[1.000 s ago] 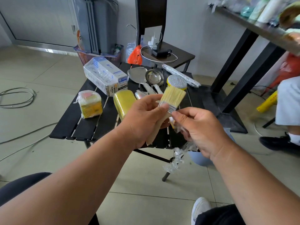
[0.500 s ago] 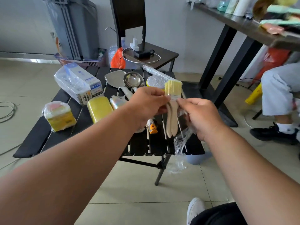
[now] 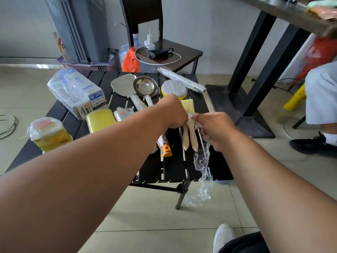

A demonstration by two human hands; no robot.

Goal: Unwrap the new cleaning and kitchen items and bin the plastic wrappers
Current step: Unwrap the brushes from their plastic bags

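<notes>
Head view looks down over both my forearms to the black slatted table [image 3: 175, 167]; my left hand [image 3: 175, 114] is curled round the metal band of the brushes [image 3: 189, 125], two pale wooden handles pointing down toward me and yellow bristles standing up beyond my knuckles; my right hand [image 3: 213, 130] is just beside it, fingers closed on the clear plastic wrapper [image 3: 202, 172], which trails down in a crumpled strip past the table's near edge; the brushes are held above the table's right half. On the table behind lie a yellow sponge [image 3: 100, 119], a wrapped yellow pack [image 3: 49, 134] at the left, a wrapped box [image 3: 76, 92], a steel spatula [image 3: 124, 86] and ladle [image 3: 145, 86] side by side, a silver scourer [image 3: 174, 87], and an orange-capped item [image 3: 166, 148] near my left wrist.
</notes>
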